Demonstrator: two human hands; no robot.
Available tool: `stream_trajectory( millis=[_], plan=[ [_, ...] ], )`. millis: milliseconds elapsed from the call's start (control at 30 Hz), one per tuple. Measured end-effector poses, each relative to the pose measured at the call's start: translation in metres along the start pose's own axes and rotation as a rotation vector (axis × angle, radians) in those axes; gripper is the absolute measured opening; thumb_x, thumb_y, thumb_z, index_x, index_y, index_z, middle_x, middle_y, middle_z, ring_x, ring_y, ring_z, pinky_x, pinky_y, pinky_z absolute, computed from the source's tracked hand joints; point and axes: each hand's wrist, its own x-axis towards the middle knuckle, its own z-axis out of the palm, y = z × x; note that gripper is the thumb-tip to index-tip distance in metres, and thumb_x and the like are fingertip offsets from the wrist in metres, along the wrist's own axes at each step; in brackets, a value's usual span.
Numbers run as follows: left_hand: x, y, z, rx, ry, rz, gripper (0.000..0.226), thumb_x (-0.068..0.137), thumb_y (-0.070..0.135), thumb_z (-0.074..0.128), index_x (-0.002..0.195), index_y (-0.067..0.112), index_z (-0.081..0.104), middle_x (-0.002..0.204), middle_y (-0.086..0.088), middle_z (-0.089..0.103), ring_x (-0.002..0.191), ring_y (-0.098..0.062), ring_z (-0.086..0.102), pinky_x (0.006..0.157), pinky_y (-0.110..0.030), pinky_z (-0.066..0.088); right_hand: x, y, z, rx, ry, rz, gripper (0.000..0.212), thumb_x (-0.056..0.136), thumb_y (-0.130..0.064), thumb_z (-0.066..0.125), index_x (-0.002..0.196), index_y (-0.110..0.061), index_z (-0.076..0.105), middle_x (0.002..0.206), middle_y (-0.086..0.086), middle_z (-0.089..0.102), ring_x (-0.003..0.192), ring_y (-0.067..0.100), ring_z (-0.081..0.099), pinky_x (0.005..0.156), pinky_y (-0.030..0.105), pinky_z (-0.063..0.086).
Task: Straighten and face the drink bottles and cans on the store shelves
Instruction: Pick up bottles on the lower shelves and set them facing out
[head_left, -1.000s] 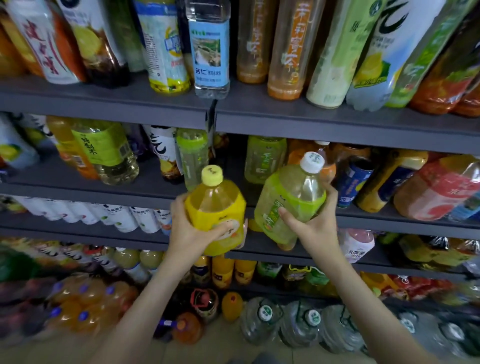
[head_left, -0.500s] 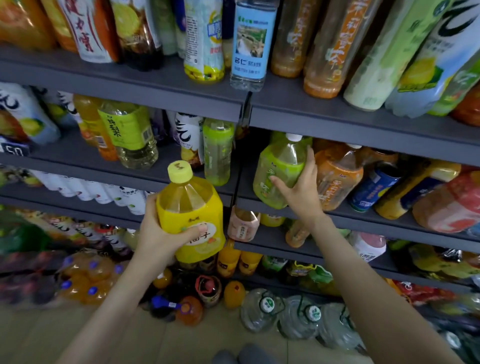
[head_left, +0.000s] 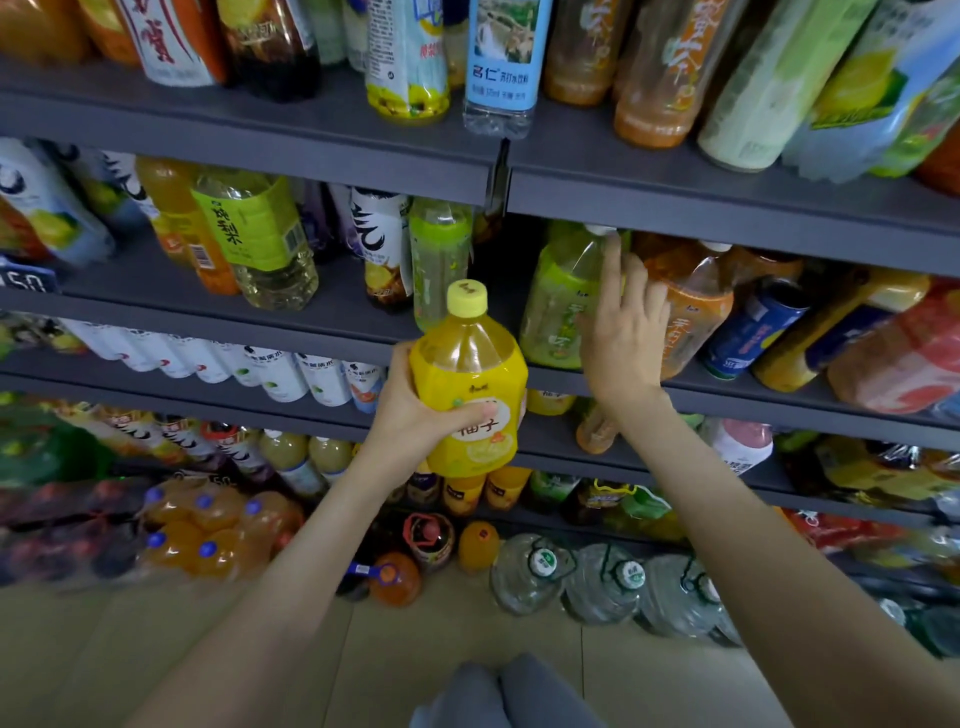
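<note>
The middle grey metal shelf (head_left: 727, 397) leaves one dark gap at frame centre, between a slim pale-green plastic bottle (head_left: 439, 260) and a wide green-labelled tea bottle with a white cap (head_left: 558, 306). The front lip of the shelf above (head_left: 675, 208) hangs just over that white cap, so there is little headroom.

In front of the gap and slightly below the shelf edge, the left hand (head_left: 415, 415) grips a squat yellow plastic bottle with a yellow cap (head_left: 467, 395) upright, its fingers curled behind the bottle and the thumb across the label. The right hand (head_left: 626, 338) is stretched flat and holds nothing, its fingers (head_left: 613, 270) straight and spread. The index finger reaches up beside the green bottle's cap.

Just right of that hand stands an orange-labelled tea bottle (head_left: 696, 312), touching or nearly touching the green one. Beyond it a blue drink can (head_left: 753, 327) leans over, with crowded tilted bottles further right.

Lower shelves are packed with bottles; clear water jugs with green-and-white caps (head_left: 602, 582) stand on the tan tiled floor (head_left: 208, 649) at the bottom of the frame.
</note>
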Motion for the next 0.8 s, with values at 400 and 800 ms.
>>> stream_trajectory(
  millis=[400,800],
  plan=[
    [-0.001,-0.093,0.071,0.300,-0.336,0.169,0.090,0.054,0.040,0.089,0.125,0.033,0.033,0.128,0.008,0.038,0.117,-0.006,0.042,0.089,-0.011,0.038,-0.114,0.022,-0.046,0.865,-0.589,0.316,0.036,0.079,-0.040,0.070,0.094,-0.018,0.046,0.049,-0.007,0.038,0.046,0.005,0.044,0.044,0.016,0.031],
    [0.068,-0.191,0.123,0.686,-0.279,0.217,0.102,0.062,0.047,0.083,0.143,0.016,0.029,0.145,-0.003,0.034,0.135,-0.017,0.027,0.110,-0.038,0.030,-0.179,0.031,0.085,0.759,-0.342,0.493,0.022,0.089,-0.028,0.063,0.093,-0.016,0.045,0.052,-0.008,0.040,0.050,0.007,0.048,0.046,0.011,0.032]
  ],
)
